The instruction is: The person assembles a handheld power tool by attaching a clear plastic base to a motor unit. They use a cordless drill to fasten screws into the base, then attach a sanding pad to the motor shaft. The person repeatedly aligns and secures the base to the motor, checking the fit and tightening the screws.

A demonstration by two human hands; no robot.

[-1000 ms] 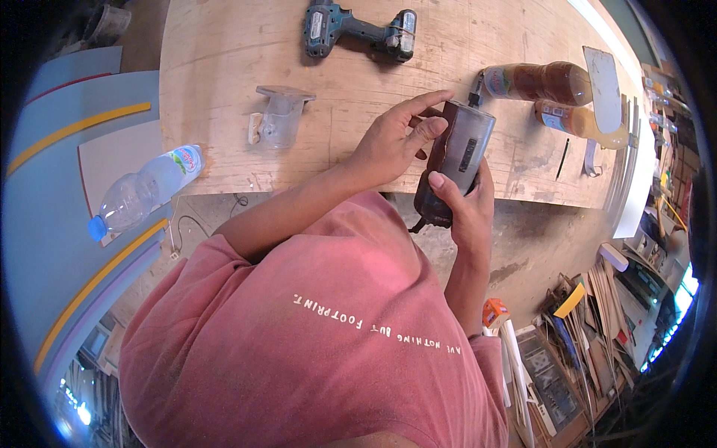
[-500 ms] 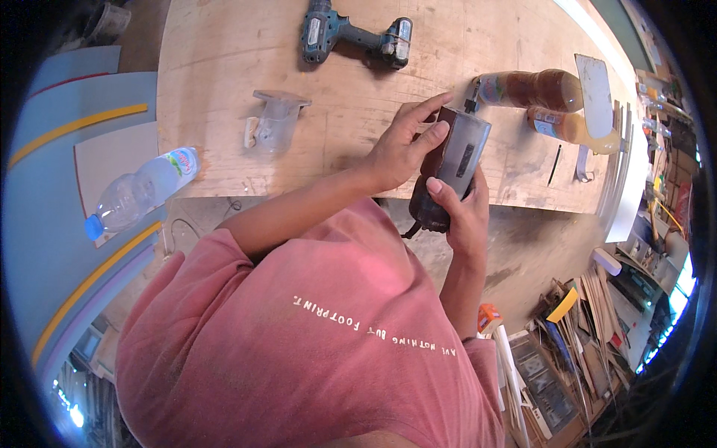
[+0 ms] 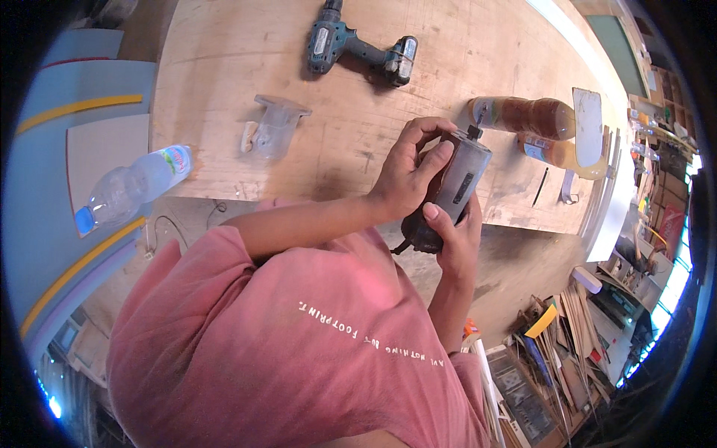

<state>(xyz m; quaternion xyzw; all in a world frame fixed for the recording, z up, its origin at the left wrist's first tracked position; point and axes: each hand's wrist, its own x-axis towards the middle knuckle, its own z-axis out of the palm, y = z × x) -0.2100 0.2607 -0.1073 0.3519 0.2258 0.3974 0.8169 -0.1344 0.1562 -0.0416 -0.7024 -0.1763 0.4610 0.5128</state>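
Note:
A trim router body, silver with a dark end and a cord stub, is held tilted over the table's front edge. My right hand grips its lower part, thumb across the casing. My left hand wraps its upper side, fingers curled by the top end and thumb on the casing. A small dark collet sticks out at that top end. To the left on the table lies a clear plastic router base; beyond my hands rests a teal cordless drill.
Two bottles of brownish and yellowish liquid, the larger one behind, lie at the right beside a pale flat plate. A thin black stick is near the front edge. At the left, a clear water bottle lies on its side. Wood scraps pile below right.
The router body now appears slightly lower and further left in view. My left fingers have curled in more at its top end. The whole view has shifted slightly.

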